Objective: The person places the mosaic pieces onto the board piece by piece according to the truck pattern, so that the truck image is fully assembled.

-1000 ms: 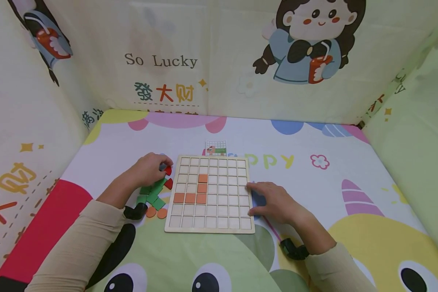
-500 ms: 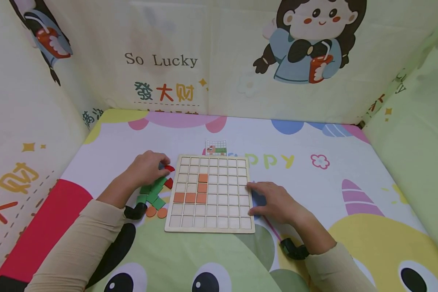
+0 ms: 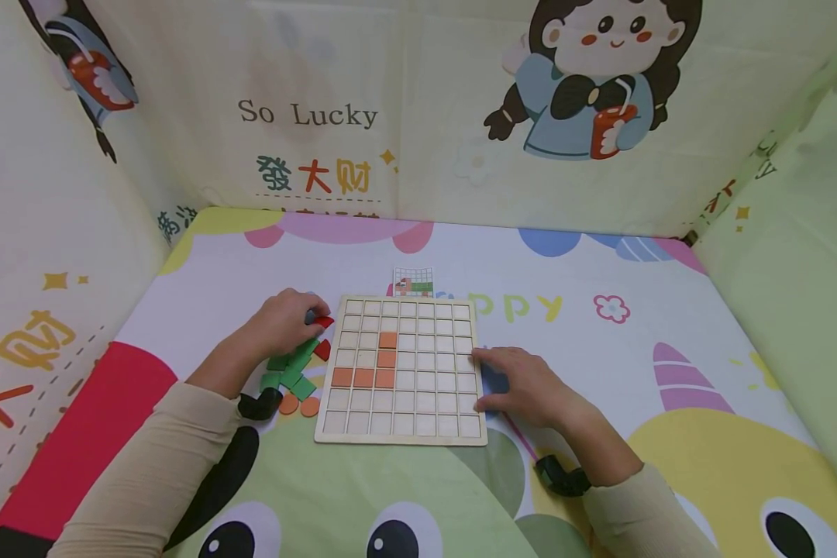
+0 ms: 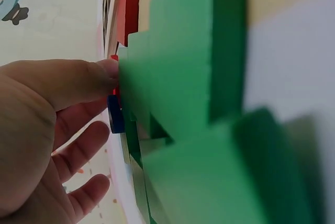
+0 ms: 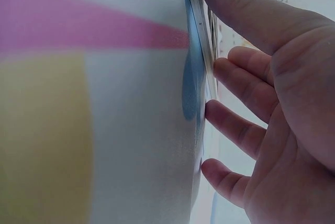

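Note:
A square wooden grid board (image 3: 435,403) lies on the table with several orange squares (image 3: 364,378) in its cells. Left of it, my left hand (image 3: 282,322) bends over a small pile, its thumb and index finger pinching a red piece (image 3: 325,321) with a curved edge. A blue piece (image 4: 116,114) sits below those fingertips in the left wrist view. Green blocks (image 4: 180,62) fill the near side of that view, and a second red piece (image 3: 322,350) lies closer to the board. My right hand (image 3: 526,384) touches the board's right edge with thumb and extended fingers.
Two orange discs (image 3: 289,404) lie below the green pieces. Behind the board is a small card (image 3: 413,283) printed with a coloured grid pattern. A cartoon-printed cloth (image 3: 600,271) covers the table, and printed sheets (image 3: 432,93) enclose it at the back and sides.
The red piece at my left fingertips has shifted slightly toward the board and turned a little; the left hand moved up slightly. My right hand and the board have stayed put.

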`<state>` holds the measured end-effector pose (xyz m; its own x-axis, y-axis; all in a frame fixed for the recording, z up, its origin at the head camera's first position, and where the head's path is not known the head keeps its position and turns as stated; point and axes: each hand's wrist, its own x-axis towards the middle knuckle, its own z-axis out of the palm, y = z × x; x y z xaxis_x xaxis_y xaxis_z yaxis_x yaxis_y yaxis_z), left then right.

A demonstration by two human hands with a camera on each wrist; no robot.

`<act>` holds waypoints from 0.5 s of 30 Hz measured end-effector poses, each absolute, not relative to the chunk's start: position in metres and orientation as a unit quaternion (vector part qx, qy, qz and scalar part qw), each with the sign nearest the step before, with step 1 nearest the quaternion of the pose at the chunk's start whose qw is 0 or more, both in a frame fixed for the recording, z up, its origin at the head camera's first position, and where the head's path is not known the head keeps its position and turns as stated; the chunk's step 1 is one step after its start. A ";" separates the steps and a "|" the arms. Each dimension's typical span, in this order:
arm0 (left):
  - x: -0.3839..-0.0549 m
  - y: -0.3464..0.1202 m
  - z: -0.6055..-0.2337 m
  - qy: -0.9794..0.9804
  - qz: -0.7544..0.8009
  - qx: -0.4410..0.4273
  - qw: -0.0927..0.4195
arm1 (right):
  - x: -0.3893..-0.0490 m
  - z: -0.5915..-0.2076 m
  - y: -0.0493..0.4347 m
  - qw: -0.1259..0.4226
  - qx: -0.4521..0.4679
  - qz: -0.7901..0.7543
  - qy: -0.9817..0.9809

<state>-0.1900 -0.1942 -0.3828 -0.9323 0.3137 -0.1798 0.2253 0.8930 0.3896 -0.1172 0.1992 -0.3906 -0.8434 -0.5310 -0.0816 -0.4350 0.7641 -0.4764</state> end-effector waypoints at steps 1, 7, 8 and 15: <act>-0.190 -0.194 -0.383 0.966 0.181 0.140 0.117 | -0.117 -0.391 0.199 0.106 -0.259 -0.226 0.933; -0.189 -0.192 -0.382 0.970 0.170 0.136 0.108 | -0.117 -0.392 0.200 0.102 -0.261 -0.227 0.933; -0.189 -0.191 -0.382 0.970 0.171 0.135 0.107 | -0.116 -0.393 0.200 0.100 -0.262 -0.227 0.933; -0.189 -0.185 -0.380 0.968 0.183 0.146 0.089 | -0.117 -0.393 0.200 0.097 -0.263 -0.228 0.932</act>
<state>-0.1887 -0.1848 -0.3802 -0.9414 0.3155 -0.1195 0.2501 0.8904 0.3803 -0.1168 0.2002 -0.3928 -0.8426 -0.5352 -0.0602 -0.4470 0.7573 -0.4761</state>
